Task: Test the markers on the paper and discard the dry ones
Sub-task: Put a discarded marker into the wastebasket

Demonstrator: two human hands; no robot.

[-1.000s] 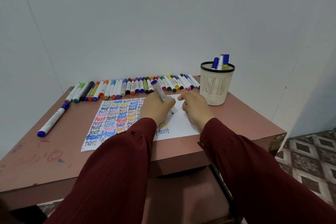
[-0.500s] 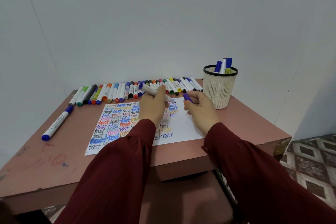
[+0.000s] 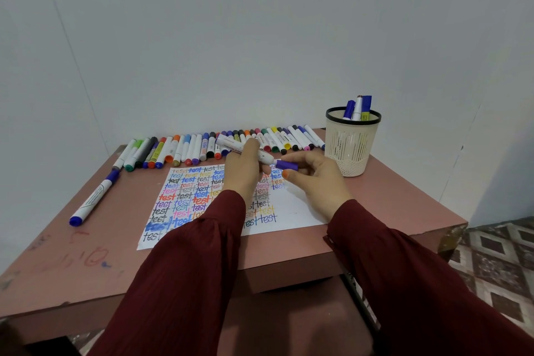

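Observation:
My left hand (image 3: 242,172) grips a white marker (image 3: 234,145) held nearly level above the paper (image 3: 291,205), its tip pointing right. My right hand (image 3: 315,179) pinches the marker's purple cap (image 3: 286,165) right at that tip; whether the cap sits on the tip I cannot tell. The white paper is filled with coloured "test" words and lies on the pink table (image 3: 57,263). A long row of markers (image 3: 185,147) lies along the table's far edge.
A cream mesh cup (image 3: 351,147) with three markers in it stands at the back right. One blue-capped marker (image 3: 94,199) lies apart on the left. White walls close the corner behind; patterned floor tiles show at right.
My left hand lifted the marker off the paper and turned it from upright to level. My right hand brought the purple cap up to its tip.

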